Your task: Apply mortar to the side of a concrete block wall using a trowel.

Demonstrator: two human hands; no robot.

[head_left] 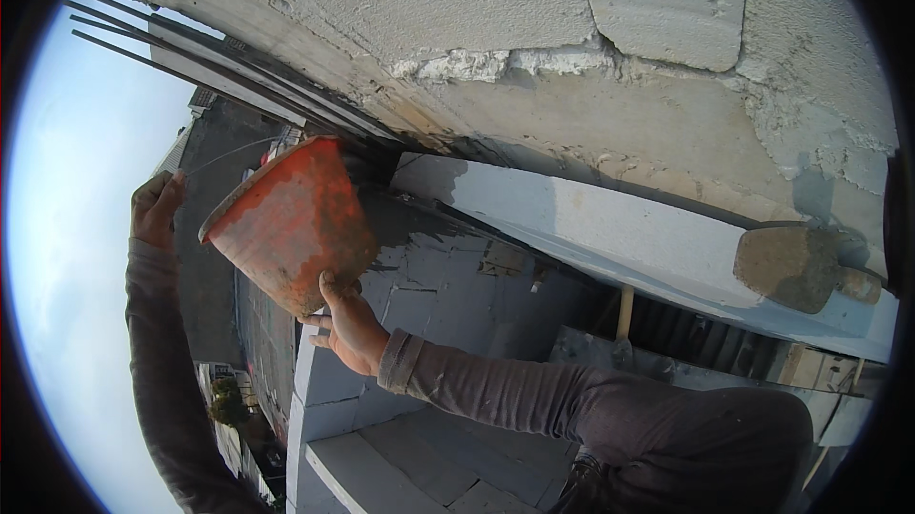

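Note:
An orange bucket (pixel 303 223), smeared with grey mortar, hangs tilted in the air between my hands. My left hand (pixel 157 212) is closed around its thin wire handle (pixel 233 154). At the bucket's base my right hand (pixel 353 328) grips the lower edge, thumb against the side and fingers under the bottom. The bucket's inside is turned away from me. A mortar-crusted trowel (pixel 786 268) lies on a row of white blocks (pixel 610 218), its short handle (pixel 858 285) toward the right.
A rough block wall (pixel 496 9) runs along the top. Several steel bars (pixel 181 71) stick out at the upper left. Below lie more pale blocks (pixel 381 476) and a wooden-handled tool (pixel 624 318). Past the left edge the ground drops away toward buildings and a tree (pixel 229 404).

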